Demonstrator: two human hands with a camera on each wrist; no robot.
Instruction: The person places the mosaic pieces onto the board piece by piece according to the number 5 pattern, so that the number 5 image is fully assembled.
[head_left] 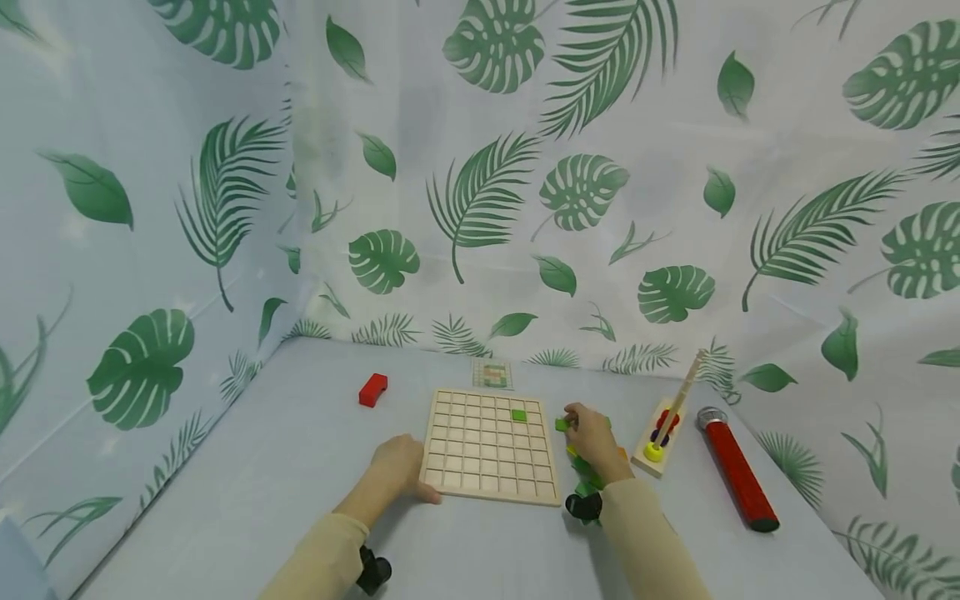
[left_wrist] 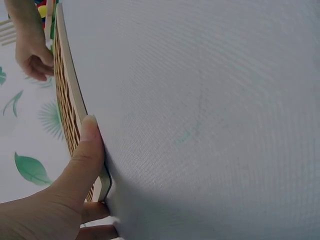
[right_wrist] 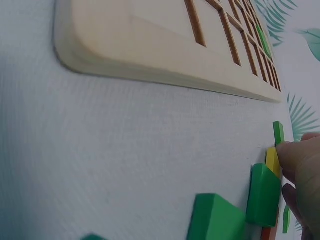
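Leaf-printed hangings (head_left: 483, 204) border a pale desk (head_left: 225, 500). A red block (head_left: 372, 389) lies beyond the left hand (head_left: 400, 463), whose fingers grip the near-left corner of a gridded board (head_left: 482, 446). The right hand (head_left: 594, 435) curls its fingers beside a green tile (head_left: 561, 425); pinching cannot be told. Right of them: bead stand (head_left: 665, 422), red microphone (head_left: 741, 475).

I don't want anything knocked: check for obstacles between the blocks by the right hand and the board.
Nothing visible stands between the blocks by the right hand and the board; only table surface shows in that gap. One green tile sits on the board, leaving plenty of room around it.
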